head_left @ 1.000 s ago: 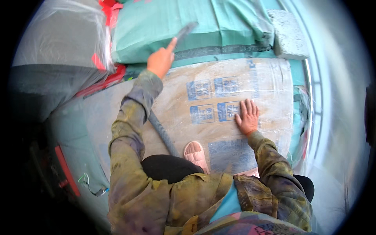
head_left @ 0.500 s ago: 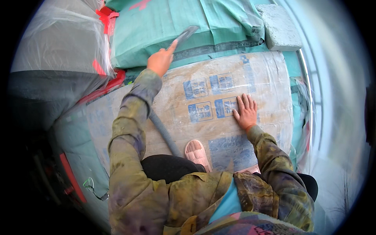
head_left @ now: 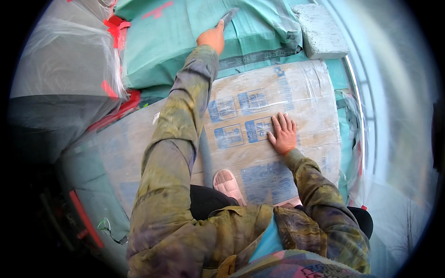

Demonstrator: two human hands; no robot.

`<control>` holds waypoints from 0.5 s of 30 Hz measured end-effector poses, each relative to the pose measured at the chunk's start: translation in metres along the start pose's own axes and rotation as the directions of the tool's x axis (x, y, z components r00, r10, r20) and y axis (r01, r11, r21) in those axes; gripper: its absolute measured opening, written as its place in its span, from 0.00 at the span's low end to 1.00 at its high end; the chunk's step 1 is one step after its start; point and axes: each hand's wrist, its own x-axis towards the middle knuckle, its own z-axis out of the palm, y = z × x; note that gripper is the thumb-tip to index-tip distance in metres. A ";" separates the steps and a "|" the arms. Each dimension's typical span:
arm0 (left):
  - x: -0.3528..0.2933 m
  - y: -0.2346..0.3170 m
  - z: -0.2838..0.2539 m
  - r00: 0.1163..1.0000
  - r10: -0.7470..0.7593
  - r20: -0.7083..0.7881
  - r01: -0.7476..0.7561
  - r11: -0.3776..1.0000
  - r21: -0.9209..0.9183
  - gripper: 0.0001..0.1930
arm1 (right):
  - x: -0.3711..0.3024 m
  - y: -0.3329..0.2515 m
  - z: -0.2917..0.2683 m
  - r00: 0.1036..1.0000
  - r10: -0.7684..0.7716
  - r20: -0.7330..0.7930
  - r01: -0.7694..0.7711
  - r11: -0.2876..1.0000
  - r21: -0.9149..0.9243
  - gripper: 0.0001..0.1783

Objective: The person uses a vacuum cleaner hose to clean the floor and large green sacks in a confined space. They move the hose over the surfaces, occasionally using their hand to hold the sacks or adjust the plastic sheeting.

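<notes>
My left hand [head_left: 212, 38] reaches far forward over the green plastic sheeting [head_left: 171, 51], closed around the handle of a flat grey-bladed scraper [head_left: 230, 15]. The blade points away to the right; whether it touches the sheeting I cannot tell. Lower and to the right, my right hand [head_left: 283, 135] lies flat, fingers stretched, on a brown cardboard sheet [head_left: 241, 160] with blue printed panels. Nothing is in that hand. The cardboard has a whitish, dusty, scuffed surface and spreads below the green sheeting.
A rough pale block [head_left: 321, 32] sits at the far right on the sheeting's corner. Clear plastic film [head_left: 60, 60] edged with red tape [head_left: 114, 31] hangs at left. A grey corrugated hose [head_left: 205, 157] runs beside a pink slipper [head_left: 228, 184]. A metal edge [head_left: 354, 83] borders the right.
My left hand has moved forward and right with the scraper, farther over the green sheeting. My right hand stays flat on the cardboard, while the whole view shifts slightly.
</notes>
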 end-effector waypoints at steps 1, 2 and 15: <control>0.005 0.000 -0.002 1.000 -0.019 0.003 0.019 1.000 -0.001 0.29 | 0.001 -0.002 0.002 1.000 0.003 -0.003 -0.003 1.000 0.013 0.38; 0.004 -0.001 -0.002 1.000 -0.025 0.008 0.025 1.000 0.008 0.29 | 0.000 -0.004 0.002 1.000 0.003 -0.004 -0.003 1.000 0.017 0.37; -0.119 -0.044 -0.024 0.996 0.061 0.071 -0.072 0.982 0.173 0.34 | -0.002 0.007 0.004 1.000 0.017 0.020 -0.017 1.000 0.012 0.37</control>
